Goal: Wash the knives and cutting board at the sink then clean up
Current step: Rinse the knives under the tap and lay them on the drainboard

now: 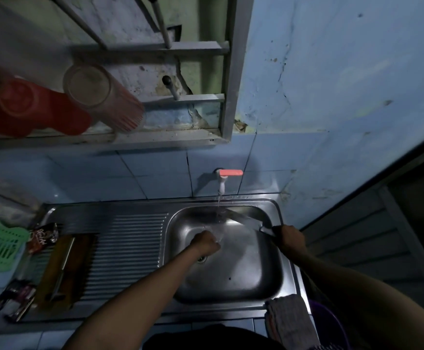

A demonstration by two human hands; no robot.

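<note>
Right hand [290, 238] grips a knife [243, 218] by the handle at the sink's [231, 281] far right corner, blade slanting up-left into the tap's [222, 181] stream. Left hand [204, 242], fingers curled, is under the water. Cutting board [64, 269] lies lengthwise on the drainboard's left edge; packet writing unreadable.

The room was dim. A blue-painted wall [332, 72], cracked and stained, rose above a band of pale blue tiles [155, 173]. A grey metal rack [227, 72] hung on the wall at upper left, with patchy green paint behind its bars. A dark door frame [382, 173] slanted down the right side, with grey louvred slats [357, 236] below it.
</note>
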